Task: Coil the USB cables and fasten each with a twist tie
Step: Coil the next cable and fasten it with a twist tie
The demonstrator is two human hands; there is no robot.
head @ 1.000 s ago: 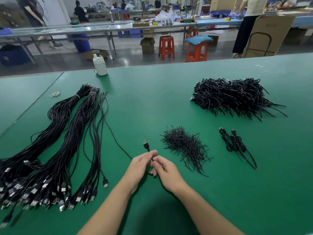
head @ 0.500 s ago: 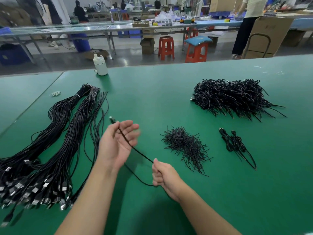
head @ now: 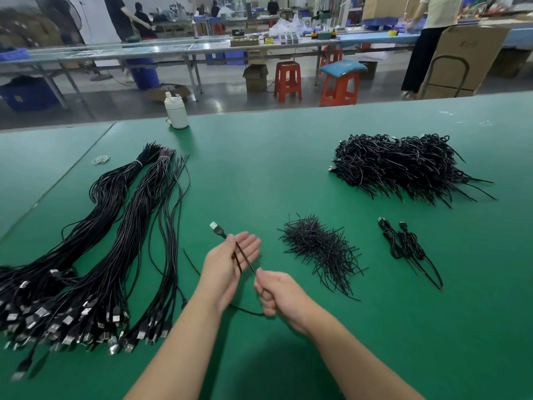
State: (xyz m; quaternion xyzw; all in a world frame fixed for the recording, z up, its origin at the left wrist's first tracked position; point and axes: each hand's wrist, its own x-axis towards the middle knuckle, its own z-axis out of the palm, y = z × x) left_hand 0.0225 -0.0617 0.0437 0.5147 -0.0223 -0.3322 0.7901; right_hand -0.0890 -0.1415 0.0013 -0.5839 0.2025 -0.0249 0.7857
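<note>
A white bottle (head: 176, 112) stands at the green counter's (head: 259, 157) far edge; beyond it, orange stools (head: 288, 80) and what look like cardboard boxes (head: 256, 77).

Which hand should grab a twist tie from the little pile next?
Probably the right hand. The twist tie pile lies on its side of the green table, close by. The left hand has the cable looped across its palm, so it should keep the coil.
</note>
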